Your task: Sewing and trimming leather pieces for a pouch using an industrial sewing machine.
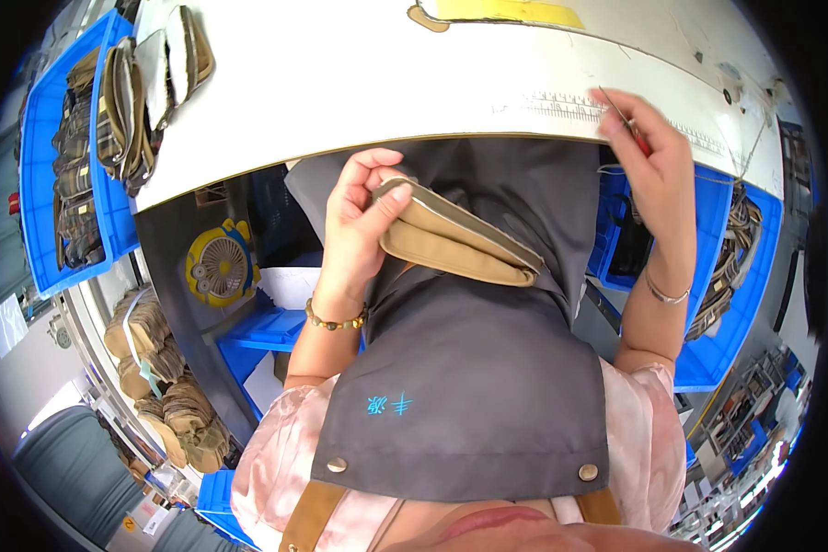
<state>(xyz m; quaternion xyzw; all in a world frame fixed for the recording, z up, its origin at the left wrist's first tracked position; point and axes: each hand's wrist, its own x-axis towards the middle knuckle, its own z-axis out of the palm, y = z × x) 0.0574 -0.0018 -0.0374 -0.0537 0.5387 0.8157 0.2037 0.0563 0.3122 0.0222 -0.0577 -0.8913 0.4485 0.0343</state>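
Note:
My left hand (357, 207) grips one end of a tan fabric pouch (460, 244), its thumb on top near the rim. The pouch hangs slantwise over my apron, and a darker olive band with a pale edge runs along its upper side. Above the right part of the table edge is my right hand (658, 161), closed around a thin pointed tool with a red handle (643, 143). The tool points up and to the left, apart from the pouch. Its exact kind is hard to make out.
The white table (340, 92) has a printed ruler scale (561, 106) near its front edge. More pouches (124, 110) lie at its left end, beside a blue crate (110, 221) of plaid pieces. Another blue crate (754, 304) stands right; a yellow fan (219, 265) sits below.

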